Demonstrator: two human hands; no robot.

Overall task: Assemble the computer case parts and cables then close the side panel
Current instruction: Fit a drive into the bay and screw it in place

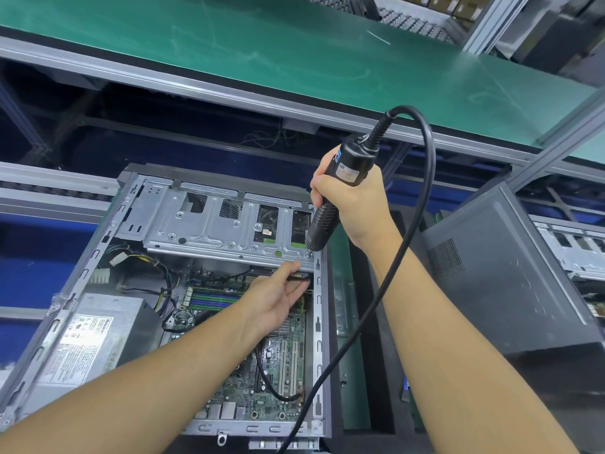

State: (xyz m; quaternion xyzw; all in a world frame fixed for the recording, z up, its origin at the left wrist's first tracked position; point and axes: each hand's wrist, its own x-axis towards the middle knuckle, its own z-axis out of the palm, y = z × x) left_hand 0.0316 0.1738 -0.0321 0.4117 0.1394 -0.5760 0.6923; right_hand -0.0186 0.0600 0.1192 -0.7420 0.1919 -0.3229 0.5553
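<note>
An open grey computer case (319, 322) lies on its side in front of me. Inside it are a metal drive cage (209, 224) at the far end, a green motherboard (278, 362) and a power supply (95, 335) at the left. My right hand (357, 204) grips a black electric screwdriver (330, 204), whose tip rests on a screw at the cage's near right corner. My left hand (278, 299) reaches inside just below the cage and pinches a black cable (302, 280) between its fingertips.
The screwdriver's black cord (422, 204) loops down across the case's right wall. A dark side panel or second case (510, 273) stands at the right. A green conveyor belt (294, 50) runs across the back behind aluminium rails. More chassis sit at the far right (576, 250).
</note>
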